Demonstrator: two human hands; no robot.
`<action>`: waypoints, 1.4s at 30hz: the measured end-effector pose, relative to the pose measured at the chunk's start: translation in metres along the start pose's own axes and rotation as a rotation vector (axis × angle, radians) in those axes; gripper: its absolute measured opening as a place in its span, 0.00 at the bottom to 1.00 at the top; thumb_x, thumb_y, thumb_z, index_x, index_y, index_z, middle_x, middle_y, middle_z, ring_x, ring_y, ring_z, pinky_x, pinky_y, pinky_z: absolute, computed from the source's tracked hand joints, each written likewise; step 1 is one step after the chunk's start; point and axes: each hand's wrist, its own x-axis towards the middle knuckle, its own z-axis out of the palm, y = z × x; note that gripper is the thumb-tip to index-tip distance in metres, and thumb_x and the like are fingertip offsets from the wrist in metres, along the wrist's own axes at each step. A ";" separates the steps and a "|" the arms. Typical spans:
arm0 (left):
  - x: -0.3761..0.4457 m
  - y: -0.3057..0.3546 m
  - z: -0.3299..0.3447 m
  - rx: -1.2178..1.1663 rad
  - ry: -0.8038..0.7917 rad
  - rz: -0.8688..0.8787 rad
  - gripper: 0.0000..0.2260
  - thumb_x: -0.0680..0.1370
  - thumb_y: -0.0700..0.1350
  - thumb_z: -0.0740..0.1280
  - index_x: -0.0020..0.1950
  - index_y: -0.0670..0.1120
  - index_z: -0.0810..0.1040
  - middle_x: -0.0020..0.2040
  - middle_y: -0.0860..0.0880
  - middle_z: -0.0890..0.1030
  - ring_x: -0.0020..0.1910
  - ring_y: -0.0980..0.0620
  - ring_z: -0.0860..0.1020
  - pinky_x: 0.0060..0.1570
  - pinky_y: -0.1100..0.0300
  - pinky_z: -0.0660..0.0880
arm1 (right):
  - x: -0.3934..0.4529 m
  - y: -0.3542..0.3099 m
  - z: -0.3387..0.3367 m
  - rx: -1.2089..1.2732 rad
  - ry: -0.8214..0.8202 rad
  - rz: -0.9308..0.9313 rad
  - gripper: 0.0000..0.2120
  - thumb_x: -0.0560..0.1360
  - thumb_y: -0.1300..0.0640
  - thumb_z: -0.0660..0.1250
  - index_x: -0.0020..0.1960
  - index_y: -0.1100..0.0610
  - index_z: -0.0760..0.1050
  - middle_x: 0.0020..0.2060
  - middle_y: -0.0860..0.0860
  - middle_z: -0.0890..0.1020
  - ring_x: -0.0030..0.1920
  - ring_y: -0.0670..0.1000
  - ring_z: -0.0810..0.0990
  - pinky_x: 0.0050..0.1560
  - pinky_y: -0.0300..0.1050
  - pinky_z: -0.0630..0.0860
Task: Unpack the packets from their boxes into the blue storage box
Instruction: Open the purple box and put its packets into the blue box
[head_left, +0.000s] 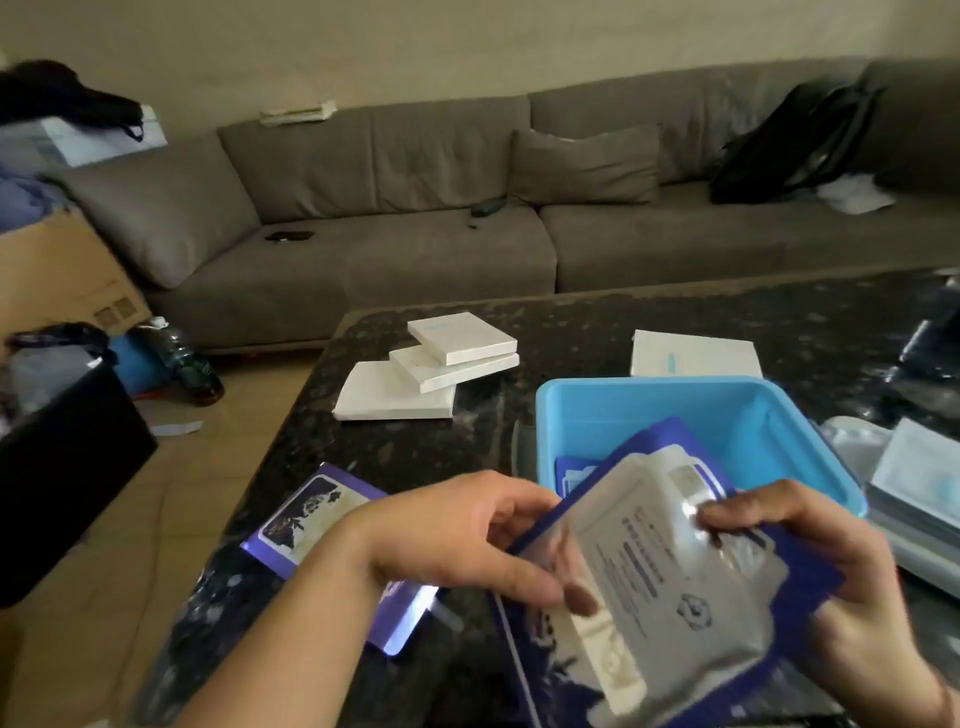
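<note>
A bundle of blue-and-silver packets (670, 571) is held over the near edge of the dark table, partly above the blue storage box (696, 410). My left hand (467, 535) grips the bundle's left edge, thumb on top. My right hand (810, 566) grips its right side with the thumb pressed on the silver face. Inside the box lies another blue packet (571, 470). A purple packet box (317, 514) lies flat on the table, partly under my left forearm. Three white boxes (431, 371) are stacked further back.
A white flat box (693, 353) lies behind the storage box. Clear packaging and a white box (914, 483) crowd the table's right side. A grey sofa (415, 208) runs behind. Left on the floor stand a black bin (57, 467), bottles and a cardboard box (57, 270).
</note>
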 end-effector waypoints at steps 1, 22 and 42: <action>0.006 0.002 0.000 -0.036 -0.089 -0.010 0.17 0.76 0.35 0.70 0.65 0.40 0.76 0.63 0.40 0.80 0.61 0.42 0.79 0.62 0.49 0.76 | 0.005 -0.007 0.000 0.027 0.022 0.000 0.12 0.61 0.68 0.70 0.38 0.52 0.82 0.37 0.46 0.86 0.37 0.43 0.84 0.38 0.33 0.79; 0.073 0.023 0.050 -0.412 0.709 0.223 0.17 0.69 0.31 0.75 0.56 0.45 0.82 0.50 0.44 0.86 0.49 0.43 0.85 0.51 0.42 0.81 | 0.022 0.009 -0.008 0.123 0.086 0.574 0.09 0.72 0.69 0.70 0.51 0.62 0.80 0.39 0.59 0.85 0.34 0.54 0.84 0.28 0.45 0.79; 0.104 0.030 -0.033 -0.562 0.702 0.129 0.08 0.78 0.46 0.67 0.53 0.44 0.81 0.42 0.46 0.85 0.37 0.51 0.82 0.41 0.55 0.76 | 0.105 0.024 -0.077 -0.226 -0.011 0.624 0.15 0.74 0.68 0.69 0.59 0.57 0.76 0.41 0.56 0.87 0.41 0.55 0.86 0.39 0.48 0.84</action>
